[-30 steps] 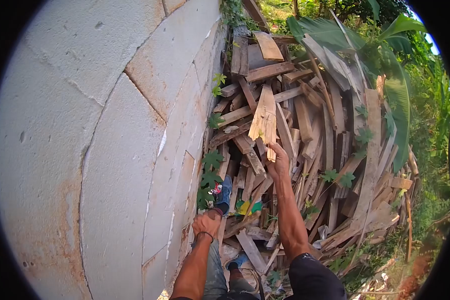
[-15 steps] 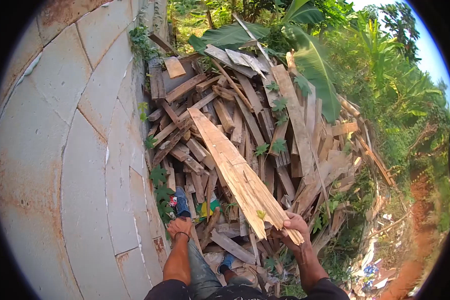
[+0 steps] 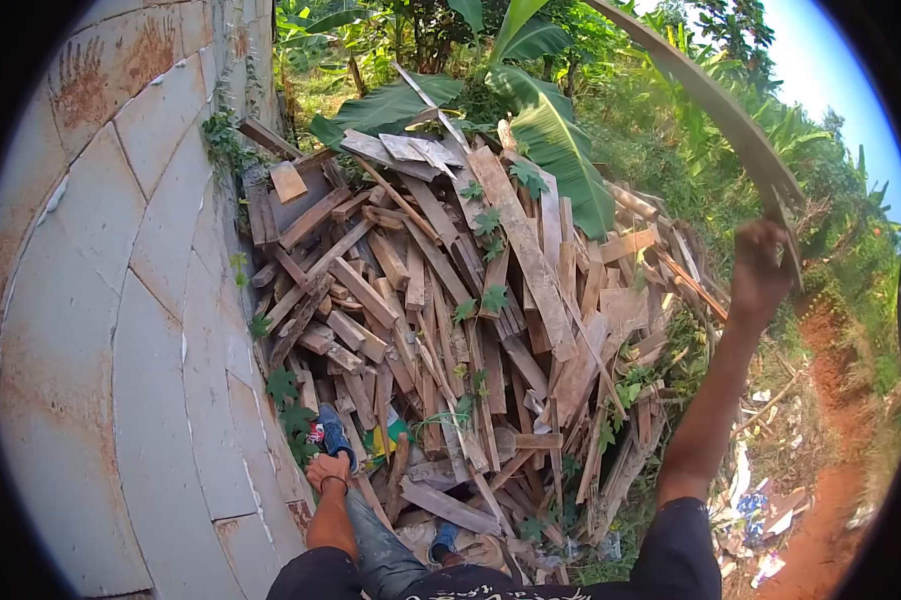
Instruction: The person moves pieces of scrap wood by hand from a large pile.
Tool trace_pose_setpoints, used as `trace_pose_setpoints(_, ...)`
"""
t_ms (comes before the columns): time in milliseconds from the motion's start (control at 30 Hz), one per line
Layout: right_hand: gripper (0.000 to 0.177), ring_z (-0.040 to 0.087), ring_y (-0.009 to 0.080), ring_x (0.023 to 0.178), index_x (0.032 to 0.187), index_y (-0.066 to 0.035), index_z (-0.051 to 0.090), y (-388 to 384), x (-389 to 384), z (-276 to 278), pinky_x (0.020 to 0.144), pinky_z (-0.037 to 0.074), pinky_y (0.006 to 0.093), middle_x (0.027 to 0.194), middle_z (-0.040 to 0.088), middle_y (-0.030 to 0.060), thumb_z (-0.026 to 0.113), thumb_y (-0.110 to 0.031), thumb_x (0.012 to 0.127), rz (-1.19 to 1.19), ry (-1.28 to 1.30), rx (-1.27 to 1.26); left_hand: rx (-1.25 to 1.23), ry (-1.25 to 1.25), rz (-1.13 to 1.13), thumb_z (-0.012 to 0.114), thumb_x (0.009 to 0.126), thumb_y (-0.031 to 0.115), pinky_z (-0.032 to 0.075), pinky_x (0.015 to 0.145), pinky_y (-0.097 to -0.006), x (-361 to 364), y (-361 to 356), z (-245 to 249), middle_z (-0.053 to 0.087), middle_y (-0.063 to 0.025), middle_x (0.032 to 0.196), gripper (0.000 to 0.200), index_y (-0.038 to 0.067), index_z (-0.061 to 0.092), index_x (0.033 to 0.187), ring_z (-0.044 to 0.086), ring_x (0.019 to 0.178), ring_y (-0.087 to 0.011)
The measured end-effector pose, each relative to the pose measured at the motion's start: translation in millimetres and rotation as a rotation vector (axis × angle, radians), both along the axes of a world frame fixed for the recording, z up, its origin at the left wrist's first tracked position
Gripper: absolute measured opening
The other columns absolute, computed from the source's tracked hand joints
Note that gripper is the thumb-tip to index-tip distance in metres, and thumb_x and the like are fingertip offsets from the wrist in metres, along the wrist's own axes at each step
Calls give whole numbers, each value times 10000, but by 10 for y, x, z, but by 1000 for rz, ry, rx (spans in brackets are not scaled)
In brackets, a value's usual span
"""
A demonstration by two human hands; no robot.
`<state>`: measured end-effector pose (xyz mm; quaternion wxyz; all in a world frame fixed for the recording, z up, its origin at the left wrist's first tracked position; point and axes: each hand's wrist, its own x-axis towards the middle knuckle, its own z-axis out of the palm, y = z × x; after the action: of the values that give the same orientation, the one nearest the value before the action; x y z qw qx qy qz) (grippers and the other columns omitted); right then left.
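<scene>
My right hand is raised high on the right, closed around the end of a wooden board. The board stands nearly edge-on, and its far end passes out of the top of the view. My left hand rests on my bent left knee, with a dark band at the wrist and nothing seen in it; its fingers lie over the knee. Just beyond it is my blue shoe, set on the pile of scrap timber. My other shoe is lower down among the boards.
A wall of pale panels runs along the left. Behind the pile stand large banana leaves and dense greenery. On the right are a red dirt path and scattered rubbish. Loose planks jut out near my feet.
My right hand has swung the board from low over the pile up to the upper right. My left hand stays on the knee. The view has shifted slightly right.
</scene>
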<state>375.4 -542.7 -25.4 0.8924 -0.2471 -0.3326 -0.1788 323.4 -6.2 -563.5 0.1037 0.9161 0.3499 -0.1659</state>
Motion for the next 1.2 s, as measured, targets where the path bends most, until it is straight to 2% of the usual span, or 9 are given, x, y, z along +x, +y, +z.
trace_pose_setpoints(67,855,526,342,1058,1420,138,252,-1066,991,594,995,391,477,1295,480,315,367,-586,981,239,-1,-36,-2,-8,-12,560,794,502,480,925,-415,-35,20,75,646,-209,1149,587,-7,708,1046,598,1081,-358)
trace_pose_setpoints(133,1178,317,492,1361,1484,87,-37,-1348,1313,766,1096,280,610,1512,184,360,52,-862,791,-288,369,-201,-18,-37,-5,565,775,492,478,918,-421,-42,55,-13,651,-205,1134,577,-5,711,1028,596,1085,-357)
trace_pose_setpoints(300,904,407,450,1328,1509,-57,180,-88,1464,-127,1076,366,560,1466,329,333,151,-739,916,-684,443,-495,-66,1,37,552,770,497,450,966,-432,25,99,60,659,-186,1156,581,20,710,1062,590,1110,-358)
trace_pose_setpoints(433,648,662,174,920,1321,-37,486,288,2032,-2223,716,539,275,1129,659,156,540,-553,933,-301,965,-743,-98,6,36,553,755,491,449,965,-437,64,87,24,628,-192,1203,572,36,718,1060,552,1152,-366)
trace_pose_setpoints(533,546,609,81,731,1182,-36,601,1106,2132,-3703,603,479,226,945,653,38,770,-405,816,-209,1069,-1183,-94,11,20,564,749,492,454,961,-434,102,90,129,627,-189,1204,552,50,730,1034,551,1152,-365)
trace_pose_setpoints(700,853,669,257,934,1240,40,573,2591,2297,-5353,767,529,354,1059,670,188,832,-527,658,-89,849,-1824,-126,36,44,596,746,499,466,952,-441,189,305,12,634,-198,1166,550,31,727,1005,561,1136,-365)
trace_pose_setpoints(833,894,604,418,1092,1177,74,580,3590,2543,-6361,931,483,458,1152,625,294,831,-557,596,-55,616,-1920,-153,62,66,598,752,486,467,958,-428,346,510,2,636,-208,1144,561,8,718,1019,569,1133,-365)
trace_pose_setpoints(1000,841,623,421,1054,1164,33,555,4393,2747,-6979,901,502,472,1127,640,278,860,-502,591,-138,685,-2292,-217,143,117,586,761,481,461,967,-440,688,824,187,634,-215,1157,600,36,679,1153,575,1123,-375)
trace_pose_setpoints(1200,891,519,411,1189,1280,-11,473,4779,2797,-7182,962,427,541,1253,552,246,838,-500,631,-211,846,-2277,-233,114,171,573,779,460,464,963,-452,795,1035,122,641,-232,1138,575,63,671,1182,599,1077,-387)
